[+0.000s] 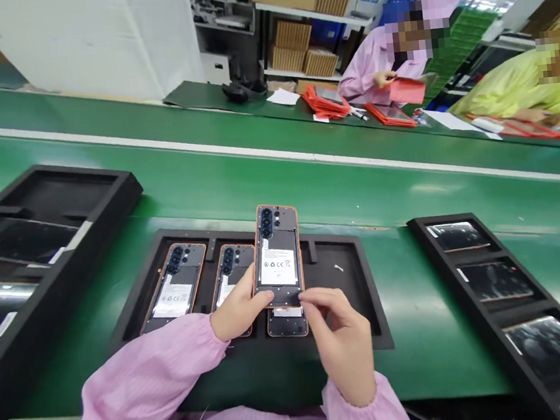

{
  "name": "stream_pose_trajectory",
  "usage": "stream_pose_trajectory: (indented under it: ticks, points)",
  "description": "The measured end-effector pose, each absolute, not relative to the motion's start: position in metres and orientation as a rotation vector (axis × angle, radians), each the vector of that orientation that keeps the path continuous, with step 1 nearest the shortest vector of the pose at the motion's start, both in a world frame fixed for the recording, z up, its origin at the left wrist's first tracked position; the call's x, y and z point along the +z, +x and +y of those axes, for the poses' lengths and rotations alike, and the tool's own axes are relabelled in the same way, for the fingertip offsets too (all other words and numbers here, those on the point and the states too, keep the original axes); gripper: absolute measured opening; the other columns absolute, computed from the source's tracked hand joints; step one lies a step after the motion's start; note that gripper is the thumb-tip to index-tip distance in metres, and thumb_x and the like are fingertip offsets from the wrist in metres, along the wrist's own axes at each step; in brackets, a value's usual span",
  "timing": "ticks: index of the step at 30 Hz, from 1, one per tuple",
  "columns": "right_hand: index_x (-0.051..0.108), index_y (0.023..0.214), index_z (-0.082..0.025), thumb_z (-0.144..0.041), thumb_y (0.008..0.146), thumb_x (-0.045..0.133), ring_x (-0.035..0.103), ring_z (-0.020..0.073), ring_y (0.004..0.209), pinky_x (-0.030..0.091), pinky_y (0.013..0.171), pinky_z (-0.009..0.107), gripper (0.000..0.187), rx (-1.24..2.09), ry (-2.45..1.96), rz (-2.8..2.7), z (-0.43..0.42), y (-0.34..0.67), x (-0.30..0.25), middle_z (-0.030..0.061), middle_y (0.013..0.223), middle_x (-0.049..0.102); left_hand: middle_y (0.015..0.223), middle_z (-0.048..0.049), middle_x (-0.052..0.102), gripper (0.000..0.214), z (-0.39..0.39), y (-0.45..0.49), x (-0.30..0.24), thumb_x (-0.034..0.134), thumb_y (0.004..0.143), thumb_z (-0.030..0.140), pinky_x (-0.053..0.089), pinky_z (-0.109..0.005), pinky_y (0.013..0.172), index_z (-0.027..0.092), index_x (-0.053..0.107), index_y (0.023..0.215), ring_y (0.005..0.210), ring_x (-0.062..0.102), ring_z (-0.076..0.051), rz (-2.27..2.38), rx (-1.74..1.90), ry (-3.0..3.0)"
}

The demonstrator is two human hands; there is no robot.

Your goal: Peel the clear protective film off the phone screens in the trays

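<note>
A smartphone without its back cover (278,256), orange-framed with a white battery label, is tilted up over the black tray (383,332). My left hand (237,306) grips it by the lower left side, thumb on its bottom part. At its lower right corner my right hand (342,336) is closed in a pinch; anything between those fingertips is too small to make out. Beneath lies another coverless phone (288,325), partly hidden. To the left, a second phone (228,264) is partly covered by my left hand, and a third phone (181,282) lies in its slot.
A small white scrap (338,268) lies in the tray's right compartment. Black trays with phones flank it, one left tray (110,193) and one right tray (486,249). Behind a white rail (275,157), a person in pink (369,63) and a person in yellow (500,83) handle orange-red items.
</note>
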State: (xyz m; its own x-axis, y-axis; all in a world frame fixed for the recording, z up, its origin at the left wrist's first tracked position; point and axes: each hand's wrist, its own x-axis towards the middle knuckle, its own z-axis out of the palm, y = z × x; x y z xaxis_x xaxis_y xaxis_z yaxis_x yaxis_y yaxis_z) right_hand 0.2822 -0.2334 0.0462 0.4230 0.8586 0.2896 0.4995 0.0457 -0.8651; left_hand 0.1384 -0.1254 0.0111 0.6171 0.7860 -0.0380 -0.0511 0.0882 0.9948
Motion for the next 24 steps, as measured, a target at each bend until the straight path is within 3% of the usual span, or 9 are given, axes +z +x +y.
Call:
stream_pose_trajectory:
  ticks: [4, 8, 24]
  points:
    - [0.073, 0.085, -0.028, -0.026, 0.088, 0.063, 0.054, 0.0249, 0.11, 0.048, 0.088, 0.042, 0.01, 0.251, -1.683, -1.259, -0.219, 0.267, 0.039, 0.0052, 0.116, 0.062, 0.136, -0.0142, 0.056, 0.053, -0.128, 0.138, 0.008, 0.053, 0.083, 0.022, 0.046, -0.04, 0.107, 0.014, 0.041, 0.134, 0.128, 0.053, -0.028, 0.599, 0.767, 1.315]
    - [0.072, 0.087, -0.028, -0.029, 0.089, 0.062, 0.045, 0.0271, 0.126, 0.042, 0.099, 0.049, 0.011, 0.327, -1.707, -1.251, -0.213, 0.266, 0.035, 0.0041, 0.131, 0.057, 0.142, -0.0137, 0.051, 0.051, -0.129, 0.137, 0.005, 0.052, 0.086, 0.02, 0.043, -0.041, 0.11, 0.015, 0.039, 0.136, 0.131, 0.05, -0.026, 0.542, 0.844, 1.351]
    - [0.076, 0.086, -0.027, -0.031, 0.084, 0.066, 0.052, 0.0296, 0.124, 0.044, 0.1, 0.054, 0.011, 0.51, -1.579, -1.017, -0.207, 0.26, 0.019, 0.0075, 0.132, 0.058, 0.144, -0.0149, 0.048, 0.049, -0.131, 0.135, 0.0, 0.052, 0.091, 0.023, 0.041, -0.043, 0.112, 0.016, 0.035, 0.137, 0.134, 0.047, -0.027, 0.492, 0.852, 1.392]
